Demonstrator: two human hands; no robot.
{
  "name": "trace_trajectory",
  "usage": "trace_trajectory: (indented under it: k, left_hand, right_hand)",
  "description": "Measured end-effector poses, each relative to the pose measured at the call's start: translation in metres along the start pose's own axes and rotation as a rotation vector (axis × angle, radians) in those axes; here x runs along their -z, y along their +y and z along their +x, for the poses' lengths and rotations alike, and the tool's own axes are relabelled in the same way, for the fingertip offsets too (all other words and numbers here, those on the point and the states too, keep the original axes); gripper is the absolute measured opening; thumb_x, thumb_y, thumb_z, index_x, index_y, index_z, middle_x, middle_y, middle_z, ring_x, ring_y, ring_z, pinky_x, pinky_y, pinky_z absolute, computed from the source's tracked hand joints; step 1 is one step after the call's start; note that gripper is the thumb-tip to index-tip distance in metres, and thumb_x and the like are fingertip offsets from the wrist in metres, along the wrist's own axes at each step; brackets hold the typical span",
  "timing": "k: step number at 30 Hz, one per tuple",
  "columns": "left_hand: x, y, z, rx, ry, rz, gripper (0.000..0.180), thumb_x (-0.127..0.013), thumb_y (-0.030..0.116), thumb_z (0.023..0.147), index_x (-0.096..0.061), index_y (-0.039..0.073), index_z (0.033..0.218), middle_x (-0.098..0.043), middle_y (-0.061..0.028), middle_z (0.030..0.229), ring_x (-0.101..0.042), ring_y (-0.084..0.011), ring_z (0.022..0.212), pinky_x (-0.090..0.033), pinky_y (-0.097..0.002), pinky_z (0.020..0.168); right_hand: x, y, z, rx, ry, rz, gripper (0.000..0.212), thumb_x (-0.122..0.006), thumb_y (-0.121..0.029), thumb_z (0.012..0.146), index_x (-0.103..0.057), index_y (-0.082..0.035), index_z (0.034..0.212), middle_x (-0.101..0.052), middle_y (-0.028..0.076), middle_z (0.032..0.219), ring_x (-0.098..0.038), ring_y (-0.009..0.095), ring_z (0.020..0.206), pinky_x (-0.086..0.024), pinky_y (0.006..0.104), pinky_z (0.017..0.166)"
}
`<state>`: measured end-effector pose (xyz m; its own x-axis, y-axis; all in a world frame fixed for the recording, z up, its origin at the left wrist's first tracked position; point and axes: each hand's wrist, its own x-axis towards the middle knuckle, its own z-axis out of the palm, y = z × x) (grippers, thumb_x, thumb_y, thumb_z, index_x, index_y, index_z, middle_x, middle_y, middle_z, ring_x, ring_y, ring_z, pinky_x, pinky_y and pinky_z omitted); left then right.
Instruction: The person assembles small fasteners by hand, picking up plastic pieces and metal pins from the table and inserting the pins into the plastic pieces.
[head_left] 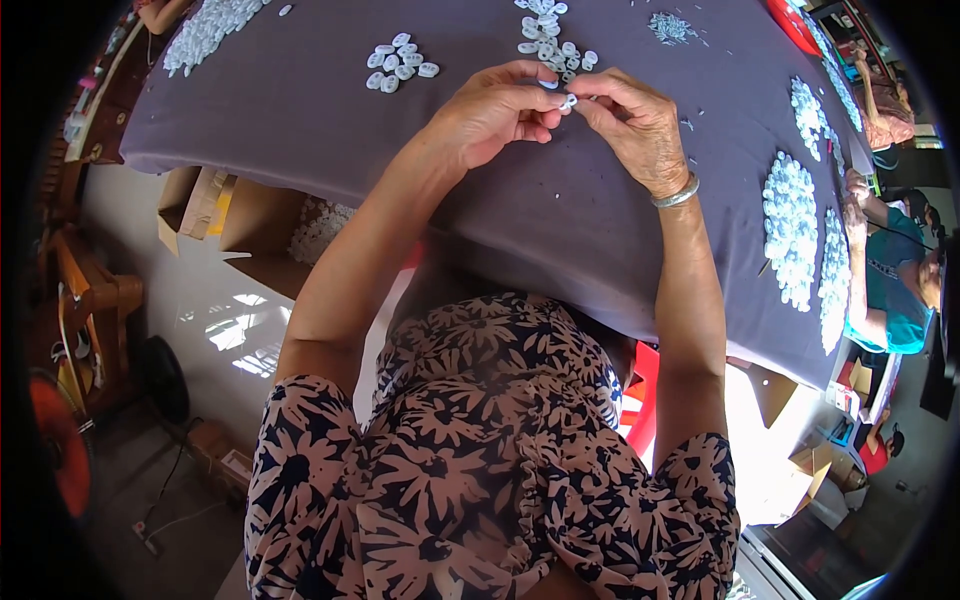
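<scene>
My left hand and my right hand meet above a table draped in grey-purple cloth. Both pinch one small white oval plastic piece between their fingertips. A silver bracelet circles my right wrist. Just beyond the fingers lies a loose cluster of the same white pieces. A smaller group of white pieces lies further left on the cloth.
Large patches of white pieces cover the cloth at right, another heap at far left. A person in a teal shirt sits at the right edge. An open cardboard box with white pieces stands under the table. A red stool is by my right side.
</scene>
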<state>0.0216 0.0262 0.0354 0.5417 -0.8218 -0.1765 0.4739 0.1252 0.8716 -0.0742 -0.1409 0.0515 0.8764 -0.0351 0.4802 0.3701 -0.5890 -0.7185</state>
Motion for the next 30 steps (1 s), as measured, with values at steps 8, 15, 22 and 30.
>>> trace_trajectory:
  k: [8, 15, 22, 30]
  left_hand:
    - [0.009, -0.001, 0.003, 0.083, -0.037, -0.06, 0.022, -0.065, 0.013, 0.083, -0.056, 0.007, 0.102, -0.062, -0.004, 0.086, -0.059, -0.0101, 0.072, -0.049, -0.0262, 0.066]
    - [-0.009, 0.004, -0.004, -0.259, 0.088, 0.276, 0.032, -0.062, 0.012, 0.086, -0.055, 0.002, 0.115, -0.062, -0.0074, 0.091, -0.064, -0.0176, 0.086, -0.053, -0.0291, 0.07]
    - [-0.008, -0.004, 0.004, -0.406, 0.128, 0.442, 0.033, -0.065, 0.001, 0.082, -0.055, 0.001, 0.113, -0.066, -0.0081, 0.087, -0.065, -0.0136, 0.075, -0.053, -0.0242, 0.064]
    - [-0.015, -0.005, -0.001, -0.49, 0.195, 0.472, 0.03, -0.063, 0.0, 0.082, -0.055, -0.002, 0.111, -0.067, -0.008, 0.083, -0.065, -0.0124, 0.075, -0.053, -0.0236, 0.064]
  right_hand:
    - [-0.004, 0.004, 0.001, 0.178, -0.01, -0.214, 0.012, -0.063, 0.004, 0.08, -0.065, -0.001, 0.091, -0.063, 0.002, 0.08, -0.055, 0.007, 0.065, -0.045, 0.0215, 0.058]
    - [-0.013, 0.01, -0.006, -0.272, 0.106, 0.145, 0.008, -0.059, -0.006, 0.088, -0.065, -0.001, 0.089, -0.059, -0.002, 0.073, -0.048, 0.003, 0.06, -0.041, 0.0183, 0.054]
    - [-0.009, 0.01, -0.006, -0.343, 0.06, 0.254, 0.009, -0.058, -0.009, 0.089, -0.064, -0.002, 0.091, -0.056, -0.003, 0.07, -0.045, 0.002, 0.059, -0.039, 0.0175, 0.052]
    - [-0.011, 0.009, -0.005, -0.349, 0.027, 0.423, 0.005, -0.056, -0.004, 0.088, -0.061, -0.003, 0.089, -0.055, -0.003, 0.073, -0.044, 0.003, 0.059, -0.036, 0.0182, 0.053]
